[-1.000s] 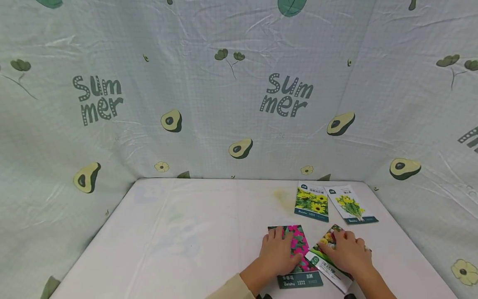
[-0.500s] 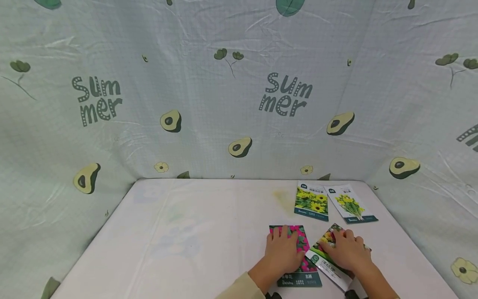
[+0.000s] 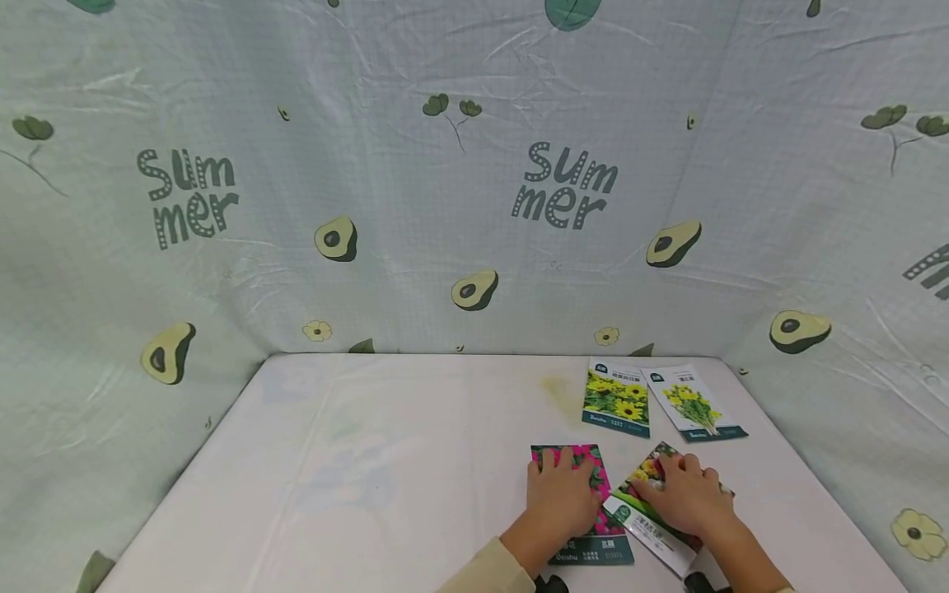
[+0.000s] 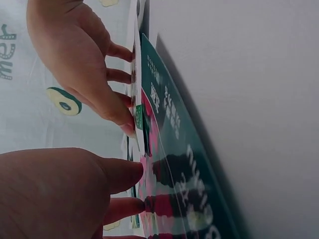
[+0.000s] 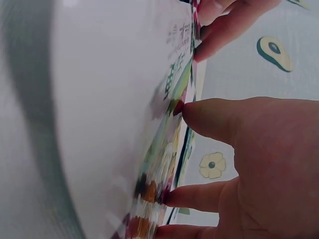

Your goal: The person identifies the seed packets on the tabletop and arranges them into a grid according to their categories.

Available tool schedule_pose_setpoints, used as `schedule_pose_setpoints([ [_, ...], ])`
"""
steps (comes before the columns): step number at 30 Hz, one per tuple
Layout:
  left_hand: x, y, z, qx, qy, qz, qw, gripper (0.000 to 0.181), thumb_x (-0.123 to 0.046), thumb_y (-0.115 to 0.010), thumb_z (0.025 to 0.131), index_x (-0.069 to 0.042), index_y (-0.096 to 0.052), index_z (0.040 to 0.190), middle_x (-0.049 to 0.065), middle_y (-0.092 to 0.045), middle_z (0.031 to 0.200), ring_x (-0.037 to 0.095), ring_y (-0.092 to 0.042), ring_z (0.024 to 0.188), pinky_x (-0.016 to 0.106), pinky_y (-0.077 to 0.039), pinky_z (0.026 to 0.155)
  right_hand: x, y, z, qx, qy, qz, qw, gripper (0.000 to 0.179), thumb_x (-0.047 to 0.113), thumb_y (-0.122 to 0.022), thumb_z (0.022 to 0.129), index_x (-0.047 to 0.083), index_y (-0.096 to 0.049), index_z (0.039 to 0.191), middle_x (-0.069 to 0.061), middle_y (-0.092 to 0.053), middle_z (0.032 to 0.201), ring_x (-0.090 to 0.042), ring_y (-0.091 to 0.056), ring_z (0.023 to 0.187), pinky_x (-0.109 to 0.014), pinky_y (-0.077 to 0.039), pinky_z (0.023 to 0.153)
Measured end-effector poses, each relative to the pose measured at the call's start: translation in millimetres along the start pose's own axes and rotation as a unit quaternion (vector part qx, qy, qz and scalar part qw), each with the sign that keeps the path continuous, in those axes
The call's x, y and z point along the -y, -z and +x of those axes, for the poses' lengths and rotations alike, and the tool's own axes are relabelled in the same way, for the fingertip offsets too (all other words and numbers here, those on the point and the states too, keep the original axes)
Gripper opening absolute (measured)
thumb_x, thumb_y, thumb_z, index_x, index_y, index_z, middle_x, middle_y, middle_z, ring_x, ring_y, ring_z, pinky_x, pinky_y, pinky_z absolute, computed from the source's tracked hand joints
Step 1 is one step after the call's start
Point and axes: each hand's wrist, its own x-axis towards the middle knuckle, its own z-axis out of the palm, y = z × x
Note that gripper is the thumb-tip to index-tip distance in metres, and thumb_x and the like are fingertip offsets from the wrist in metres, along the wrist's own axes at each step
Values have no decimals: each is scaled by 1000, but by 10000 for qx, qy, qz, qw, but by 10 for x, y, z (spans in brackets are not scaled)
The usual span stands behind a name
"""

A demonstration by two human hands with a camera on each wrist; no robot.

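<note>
In the head view, my left hand [image 3: 559, 498] rests on a seed packet with pink flowers [image 3: 593, 550]. Its fingertips and thumb touch the printed face, hiding much of the picture. Beside it, my right hand [image 3: 689, 498] lies across a tilted packet [image 3: 652, 539] with a white label band and yellow-red flowers. One corner of this packet overlaps the pink one. Close up in the left wrist view, the thumb touches the pink packet [image 4: 184, 164] from above. The right wrist view has my right thumb and fingers spread, tips down on the floral packet [image 5: 159, 149].
Two more seed packets lie farther back on the right: one with yellow daisies [image 3: 615, 402], one white with a yellow bunch [image 3: 693, 403]. They sit on a pale table [image 3: 371, 478]. An avocado-printed curtain [image 3: 408, 189] surrounds the back and sides.
My left hand has slid slightly to the right over the pink packet, which has straightened and shifted a little. The right hand and its packet stay nearly in place.
</note>
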Motion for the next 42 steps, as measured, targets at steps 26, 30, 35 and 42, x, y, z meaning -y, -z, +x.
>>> schedule_pose_setpoints([
  [26,-77,-55,51,-165,187,303,9992,61,-67,-65,90,-45,-51,145,-6,-48,151,27,-42,141,53,-37,114,0,4,7,-20,113,-84,9999,100,73,-62,88,-8,-47,143,-37,-40,130,-54,-41,113,-83,-34,96],
  [30,-78,-52,44,-165,139,388,9990,60,-67,-63,90,-46,-51,145,-6,-48,151,27,-42,141,52,-37,114,0,12,-5,-6,118,-84,9999,99,73,-61,88,-9,-46,143,-37,-40,130,-55,-40,113,-82,-35,96],
  [35,-72,-56,55,-196,114,452,9987,59,-68,-63,90,-48,-51,144,-6,-48,149,26,-43,139,52,-37,114,-5,16,10,-2,92,-64,9999,100,74,-61,88,-7,-46,144,-36,-40,131,-55,-40,114,-81,-34,97],
  [42,-56,-95,90,-143,112,416,9990,56,-68,-61,91,-51,-50,143,-7,-47,150,25,-43,139,52,-37,114,-24,2,24,-3,77,-42,10000,103,76,-61,86,-7,-45,145,-36,-40,131,-54,-40,113,-80,-34,97],
])
